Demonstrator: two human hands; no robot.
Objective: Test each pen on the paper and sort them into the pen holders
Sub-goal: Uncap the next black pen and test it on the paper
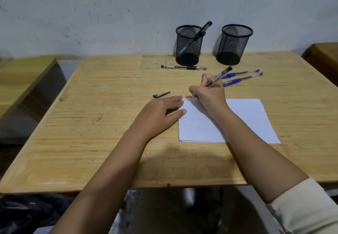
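Note:
My right hand (pixel 208 93) grips a black pen (pixel 218 77), its tip touching the top left corner of the white paper (pixel 245 120), where a few marks show. My left hand (pixel 161 113) lies flat on the table, fingers pressing the paper's left edge. A black pen cap (pixel 161 94) lies just beyond my left hand. Two black mesh pen holders stand at the back: the left holder (pixel 189 45) has one black pen (pixel 204 30) in it, the right holder (pixel 234 44) looks empty. Another black pen (pixel 183 67) lies in front of the left holder. Two blue pens (pixel 241 76) lie right of my right hand.
The wooden table (pixel 91 133) stands against a grey wall. A lower wooden surface (pixel 23 80) sits to the left and another piece of wooden furniture (pixel 321 56) at the far right. Dark bags (pixel 27 213) lie below the table's front edge.

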